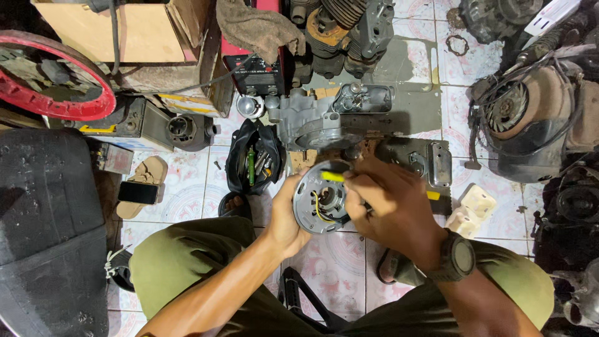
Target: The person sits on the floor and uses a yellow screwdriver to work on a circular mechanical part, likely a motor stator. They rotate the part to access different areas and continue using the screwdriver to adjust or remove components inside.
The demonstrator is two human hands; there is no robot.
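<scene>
The left hand (pixel 288 215) grips the round stator plate (pixel 319 198) by its rim above the tiled floor (pixel 337 262). The right hand (pixel 390 203) closes on a yellow-handled tool (pixel 332 176), apparently working the plate's centre; steady support seems needed.

Two hands are at work: the left hand (pixel 288 215) and the right hand (pixel 387 203), with one round metal plate (pixel 317 198) between them. One wristwatch (pixel 453 257) sits on the right arm. On the floor I count one engine casing (pixel 312 122), one black tool bag (pixel 253 156), one phone (pixel 138 193), one red wheel rim (pixel 62 103), and one cardboard box (pixel 125 31).
</scene>
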